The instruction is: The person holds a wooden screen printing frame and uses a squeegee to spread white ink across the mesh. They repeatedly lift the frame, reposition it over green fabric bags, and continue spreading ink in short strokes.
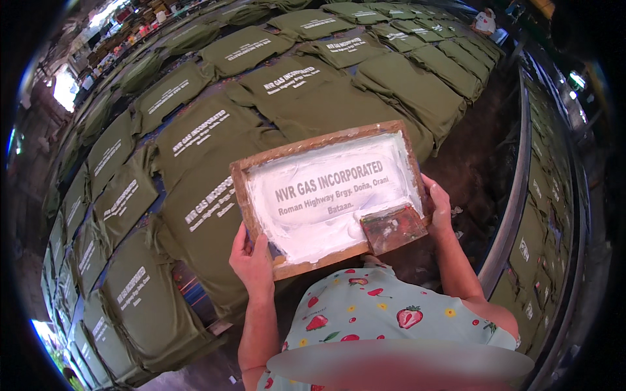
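A wooden-framed printing screen (319, 141) is held up in front of me, slightly tilted, with white ink smeared over its mesh and dark lettering showing through. My left hand (253, 264) grips its lower left corner, thumb and fingers closed on the wood. On the right side, my right hand (439, 205) is wrapped around the frame's edge. A dark, ink-stained rectangular squeegee (393, 229) rests inside the screen's lower right corner, overlapping the wooden rim. Just beyond the frame lies an olive green T-shirt (293, 98) with white print.
Rows of olive shirts cover the long table (195, 293), many with white lettering. Right of me, past a dark aisle, a metal rail (521, 150) edges another table of shirts (531, 241). A person (484, 23) is far off at the upper right.
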The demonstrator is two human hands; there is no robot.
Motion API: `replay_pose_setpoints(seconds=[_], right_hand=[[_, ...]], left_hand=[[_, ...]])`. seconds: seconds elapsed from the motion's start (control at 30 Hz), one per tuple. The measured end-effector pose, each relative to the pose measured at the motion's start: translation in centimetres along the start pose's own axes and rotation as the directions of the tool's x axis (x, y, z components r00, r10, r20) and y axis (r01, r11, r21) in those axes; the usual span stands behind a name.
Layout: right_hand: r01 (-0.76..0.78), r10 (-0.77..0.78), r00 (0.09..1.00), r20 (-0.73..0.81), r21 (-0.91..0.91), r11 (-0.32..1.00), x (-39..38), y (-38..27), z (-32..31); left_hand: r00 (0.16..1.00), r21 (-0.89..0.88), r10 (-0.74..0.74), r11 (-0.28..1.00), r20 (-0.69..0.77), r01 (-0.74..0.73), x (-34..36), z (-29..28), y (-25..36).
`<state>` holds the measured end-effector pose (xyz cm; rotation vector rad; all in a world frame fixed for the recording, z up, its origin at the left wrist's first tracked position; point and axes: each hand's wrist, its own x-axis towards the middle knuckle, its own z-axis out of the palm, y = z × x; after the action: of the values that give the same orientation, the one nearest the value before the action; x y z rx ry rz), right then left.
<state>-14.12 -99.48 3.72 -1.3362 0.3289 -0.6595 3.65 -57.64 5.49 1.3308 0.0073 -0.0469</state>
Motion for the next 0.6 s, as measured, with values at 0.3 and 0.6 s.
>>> replay_pose_setpoints(seconds=[0.3, 0.6], right_hand=[[0.036, -0.074, 0.984, -0.163, -0.226, 0.973, 14.7, -1.4, -26.0], [-0.069, 0.04, 0.98, 0.197, 0.143, 0.987, 31.2, -5.3, -29.8]], left_hand=[[0.969, 0.124, 0.052, 0.989, 0.24, -0.084, 2.3, 25.2, -9.2], [0.991, 0.122, 0.003, 0.992, 0.135, -0.02, 3.2, 36.8, -9.8]])
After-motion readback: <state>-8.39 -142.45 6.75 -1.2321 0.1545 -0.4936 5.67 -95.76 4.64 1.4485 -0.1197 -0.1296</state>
